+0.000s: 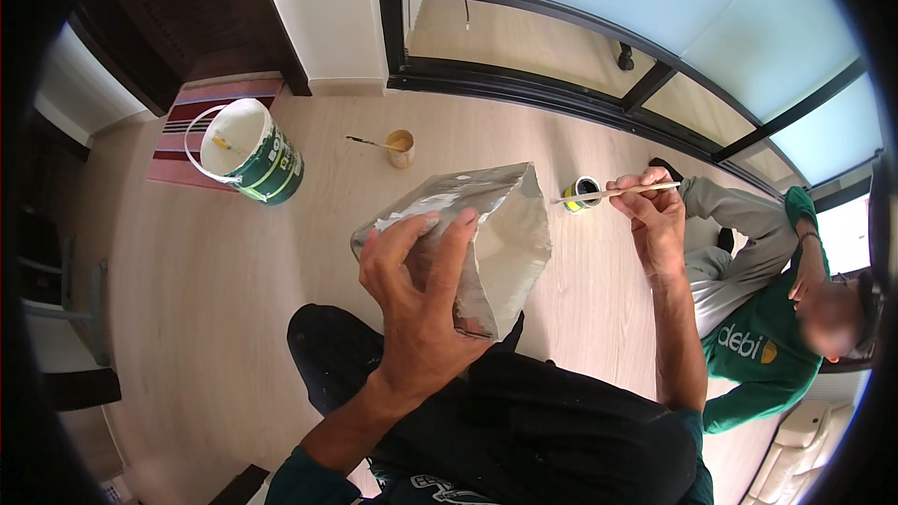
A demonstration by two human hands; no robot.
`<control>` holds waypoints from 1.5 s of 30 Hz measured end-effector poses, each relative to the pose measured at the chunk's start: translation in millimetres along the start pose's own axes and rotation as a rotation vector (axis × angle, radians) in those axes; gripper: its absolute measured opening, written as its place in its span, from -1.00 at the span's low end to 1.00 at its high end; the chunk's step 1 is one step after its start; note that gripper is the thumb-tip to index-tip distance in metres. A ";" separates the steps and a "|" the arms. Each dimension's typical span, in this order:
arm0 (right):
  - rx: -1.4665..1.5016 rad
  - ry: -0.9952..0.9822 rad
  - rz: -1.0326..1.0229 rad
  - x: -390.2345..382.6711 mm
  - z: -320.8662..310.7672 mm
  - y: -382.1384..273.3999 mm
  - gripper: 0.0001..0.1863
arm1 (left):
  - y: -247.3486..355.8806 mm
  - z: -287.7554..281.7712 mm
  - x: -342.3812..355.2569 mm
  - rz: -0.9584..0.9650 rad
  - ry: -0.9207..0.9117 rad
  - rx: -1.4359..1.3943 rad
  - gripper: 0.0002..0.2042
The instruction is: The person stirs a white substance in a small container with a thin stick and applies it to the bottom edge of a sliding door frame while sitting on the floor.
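Observation:
My left hand [416, 295] grips an angular, box-like vessel [505, 252] with thumb and fingers spread over its outside. It lies tilted above my lap, its open mouth and pale inside turned to the right. Grey, uneven paint with lighter patches covers the outer face. In my right hand [655, 224], a slim paintbrush [600, 194] is pinched, nearly level, with its tip pointing left toward the vessel but apart from it. Below the brush, a small paint can [573, 208] with a yellow label and dark inside stands on the floor.
A green bucket [269, 168] with a white handle stands on a striped mat [187, 122] at the left. A brush [368, 141] rests across a small tan cup [400, 151]. Another person [772, 337] sits close on the right. Black-framed glass panels [599, 19] line the far side.

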State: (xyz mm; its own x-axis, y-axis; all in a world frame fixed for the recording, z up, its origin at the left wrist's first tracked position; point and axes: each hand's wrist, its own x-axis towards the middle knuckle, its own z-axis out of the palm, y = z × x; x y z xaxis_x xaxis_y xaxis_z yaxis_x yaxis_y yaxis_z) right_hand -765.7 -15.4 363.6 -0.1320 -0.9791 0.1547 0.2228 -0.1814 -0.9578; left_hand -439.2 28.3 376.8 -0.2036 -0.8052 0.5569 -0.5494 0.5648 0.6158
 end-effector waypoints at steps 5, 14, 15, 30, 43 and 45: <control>0.124 0.059 0.108 0.0 3.8 7.2 -0.75 | -1.2 4.7 -1.1 -0.006 0.054 -0.020 0.08; 0.010 0.073 0.098 1.3 2.3 13.1 -0.77 | 1.4 1.5 0.4 -0.001 -0.022 0.009 0.15; 0.004 0.075 0.093 1.0 2.3 12.9 -0.77 | 1.0 2.0 -0.1 0.001 -0.022 0.004 0.15; -0.023 0.125 0.059 2.1 6.1 23.0 -0.81 | 1.4 6.6 -2.2 -0.016 0.028 -0.028 0.09; -0.343 -0.190 -0.156 -26.4 68.7 -24.3 -0.91 | 3.1 4.9 -0.5 -0.010 0.037 -0.030 0.00; -0.821 -0.357 -0.374 -21.5 85.1 -27.7 -0.84 | 3.6 5.7 -0.9 -0.008 0.030 -0.028 -0.01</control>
State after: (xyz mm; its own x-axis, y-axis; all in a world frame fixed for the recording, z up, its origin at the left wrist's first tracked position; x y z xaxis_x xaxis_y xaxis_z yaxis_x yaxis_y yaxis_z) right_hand -686.9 2.8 407.4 0.2735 -0.8660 0.4186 -0.5354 -0.4986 -0.6817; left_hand -445.6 30.0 375.4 -0.1745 -0.8044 0.5679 -0.5283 0.5632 0.6354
